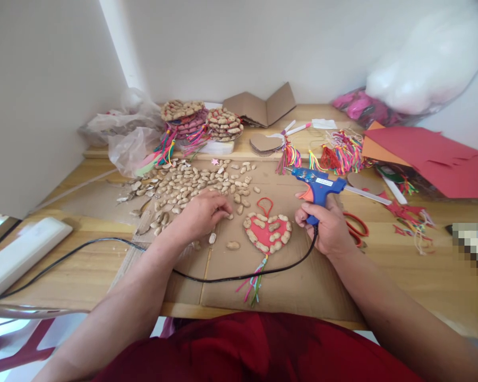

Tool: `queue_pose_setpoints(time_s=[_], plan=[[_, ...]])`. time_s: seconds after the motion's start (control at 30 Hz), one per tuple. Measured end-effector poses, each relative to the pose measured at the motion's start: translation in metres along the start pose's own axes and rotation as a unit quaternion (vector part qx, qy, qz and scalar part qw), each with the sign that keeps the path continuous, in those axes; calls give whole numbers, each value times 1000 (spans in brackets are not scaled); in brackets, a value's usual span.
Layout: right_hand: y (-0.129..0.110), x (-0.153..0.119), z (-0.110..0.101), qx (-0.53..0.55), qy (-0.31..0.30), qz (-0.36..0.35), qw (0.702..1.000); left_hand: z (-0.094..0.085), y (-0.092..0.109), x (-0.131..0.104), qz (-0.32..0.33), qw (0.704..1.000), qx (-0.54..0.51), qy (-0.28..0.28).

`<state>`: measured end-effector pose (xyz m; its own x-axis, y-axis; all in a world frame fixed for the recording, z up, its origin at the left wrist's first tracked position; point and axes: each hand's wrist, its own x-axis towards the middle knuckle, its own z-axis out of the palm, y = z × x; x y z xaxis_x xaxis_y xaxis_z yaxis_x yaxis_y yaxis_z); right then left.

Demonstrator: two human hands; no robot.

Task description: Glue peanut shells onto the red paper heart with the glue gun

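My right hand is wrapped round the handle of a blue hot glue gun, its nozzle pointing left and a clear glue stick sticking out of the back. Below and left of the nozzle, a red heart lies flat, edged with peanuts and with a few more inside. It has a red hanging loop on top and a colourful tassel at its point. My left hand is closed in a pinch beside the peanut pile; the end of a peanut shows at the fingertips. Another peanut lies near the heart.
The gun's black cord runs across the cardboard to a white power strip. Red-handled scissors lie by my right wrist. Behind are stacked peanut ornaments, tassels, cardboard hearts and red sheets.
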<state>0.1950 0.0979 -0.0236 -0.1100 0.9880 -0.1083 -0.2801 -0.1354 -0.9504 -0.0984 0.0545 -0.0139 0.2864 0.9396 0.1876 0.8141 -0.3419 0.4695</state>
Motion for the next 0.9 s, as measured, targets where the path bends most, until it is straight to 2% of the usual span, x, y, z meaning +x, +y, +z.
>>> queue_pose_setpoints(time_s=[0.33,0.73,0.9], plan=[[4,4,-1,21,-6,-5,1000,0,-1,-4,6,1000,-7,-19],[3,2,-1,22,-3,-5,1000,2,-5,-3,41,999,-18,-3],[0,1,0,-10,-3,8,1000,-1,-2,-3,21,999,-24,-12]])
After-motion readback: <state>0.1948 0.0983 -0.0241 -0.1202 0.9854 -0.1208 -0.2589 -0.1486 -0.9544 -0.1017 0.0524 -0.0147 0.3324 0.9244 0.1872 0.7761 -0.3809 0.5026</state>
